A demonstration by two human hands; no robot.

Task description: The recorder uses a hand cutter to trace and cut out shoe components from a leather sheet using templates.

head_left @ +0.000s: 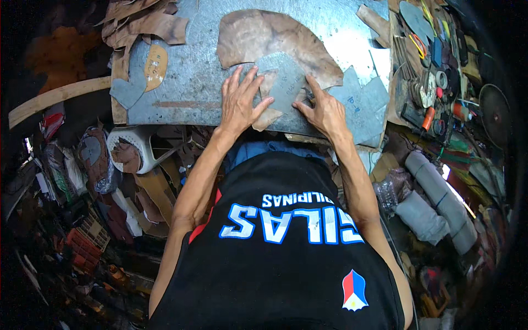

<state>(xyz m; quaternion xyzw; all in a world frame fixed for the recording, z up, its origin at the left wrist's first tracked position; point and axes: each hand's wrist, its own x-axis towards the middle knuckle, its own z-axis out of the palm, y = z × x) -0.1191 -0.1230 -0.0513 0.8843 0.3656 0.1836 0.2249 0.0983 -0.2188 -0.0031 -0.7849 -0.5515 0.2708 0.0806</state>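
A grey sheet pattern (286, 77) with faint marks lies on the metal-topped table (192, 60). It overlaps the lower edge of a large, curved brown leather piece (269, 33). My left hand (239, 104) lies flat with its fingers spread, beside a small leather scrap (268, 119) and another leather strip at the pattern's left edge. My right hand (325, 113) presses its index fingertip near the pattern's right edge, thumb bent in below. Its other fingers are curled around something small and dark, mostly hidden, whose kind I cannot make out.
More grey patterns (360, 104) lie to the right, with a leather strip (374, 25) beyond. Leather scraps (157, 27) and a tan oval pattern (156, 67) sit at the left. Tools crowd the right side, including an orange-handled one (428, 119). A white stool (144, 146) stands below left.
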